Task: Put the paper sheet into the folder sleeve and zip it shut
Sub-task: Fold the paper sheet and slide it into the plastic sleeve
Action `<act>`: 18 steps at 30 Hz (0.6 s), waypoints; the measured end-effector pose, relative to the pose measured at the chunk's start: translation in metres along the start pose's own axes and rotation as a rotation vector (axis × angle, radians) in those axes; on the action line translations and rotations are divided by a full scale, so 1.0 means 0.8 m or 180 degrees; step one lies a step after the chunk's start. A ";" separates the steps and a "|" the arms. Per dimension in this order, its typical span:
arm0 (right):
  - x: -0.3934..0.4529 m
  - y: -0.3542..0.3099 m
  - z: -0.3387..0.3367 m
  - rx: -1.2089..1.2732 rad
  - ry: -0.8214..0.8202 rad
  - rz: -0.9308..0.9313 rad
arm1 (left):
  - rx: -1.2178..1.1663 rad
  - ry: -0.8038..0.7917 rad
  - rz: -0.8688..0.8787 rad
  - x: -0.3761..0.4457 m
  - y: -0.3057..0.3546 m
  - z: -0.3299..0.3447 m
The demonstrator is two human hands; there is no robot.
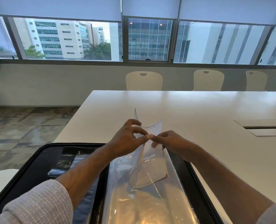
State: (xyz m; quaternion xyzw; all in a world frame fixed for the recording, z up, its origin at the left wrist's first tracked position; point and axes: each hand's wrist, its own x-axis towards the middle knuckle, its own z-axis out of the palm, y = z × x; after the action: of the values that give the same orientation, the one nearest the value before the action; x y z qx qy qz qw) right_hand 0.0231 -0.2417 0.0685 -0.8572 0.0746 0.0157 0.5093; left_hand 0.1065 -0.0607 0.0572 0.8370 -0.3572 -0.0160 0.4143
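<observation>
I see the paper sheet (153,129) standing curled above the near edge of the white table (198,107), its lower part already inside the clear folder sleeve (150,175) and its printed top sticking out past the sleeve's mouth. My left hand (127,139) pinches the sleeve's edge and the paper between thumb and forefinger, the other fingers arched above. My right hand (168,141) meets it fingertip to fingertip and is clamped on the same upper edge of the sleeve, with the lower fingers curled under the plastic. The two hands touch at the thumbs, just over the table's near edge.

The sleeve lifts up from the open black folder (37,162), which lies over the near left corner of the table and reaches down to the bottom of my view. The plastic bulges open in a rounded loop lower down, and the paper's bottom edge shows through it. I cannot tell where the zip slider sits. Beside the sleeve, on the left half of the folder, lie a grey-blue padded strip (85,199) and a dark glossy pocket (66,160).

Both forearms come in from the bottom corners, with grey knit sleeves (37,207) pushed back. Well apart on the right side of the table is a recessed cable hatch (263,126). Three white chairs (144,80) stand at the far edge, under the window (150,39) with half-drawn blinds
</observation>
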 end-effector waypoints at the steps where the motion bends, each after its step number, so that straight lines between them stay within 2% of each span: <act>1: -0.001 0.001 0.002 0.0003 0.0006 0.0001 | 0.0179 0.0016 0.0078 0.001 0.000 0.000; 6: -0.002 0.015 0.015 -0.0013 0.0137 -0.0010 | 0.0836 0.0331 0.0333 0.007 0.001 -0.005; 14: -0.001 0.043 0.028 0.0043 0.0360 0.0038 | 0.1504 0.0409 0.0091 0.010 -0.008 -0.018; 18: -0.001 0.054 0.032 0.0359 0.0340 0.0031 | 0.1739 0.0169 -0.0177 0.012 -0.017 -0.034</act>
State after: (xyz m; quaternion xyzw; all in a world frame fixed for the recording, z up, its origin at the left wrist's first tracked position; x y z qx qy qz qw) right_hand 0.0171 -0.2391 0.0186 -0.8264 0.1066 -0.0318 0.5521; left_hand 0.1305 -0.0426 0.0686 0.9273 -0.3142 0.0915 0.1818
